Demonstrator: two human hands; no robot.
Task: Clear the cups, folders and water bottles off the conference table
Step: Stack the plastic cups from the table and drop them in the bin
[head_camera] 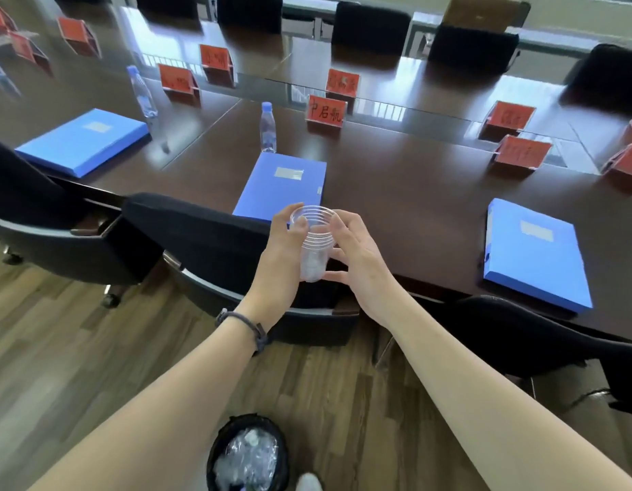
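Since the bin [249, 453] sits right below, both hands, left hand [284, 249] and right hand [360, 264], grip the stacked cups [313, 242], probably to dump them.

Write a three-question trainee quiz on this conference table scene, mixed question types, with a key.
1. True or false: both hands, left and right, hold the stack of clear plastic cups.
2. How many blue folders lie on the conference table?
A. two B. three C. four
3. Fill in: the black ____ on the floor by the person's feet holds clear plastic waste.

Key: 1 true; 2 B, namely left, middle, right; 3 bin.
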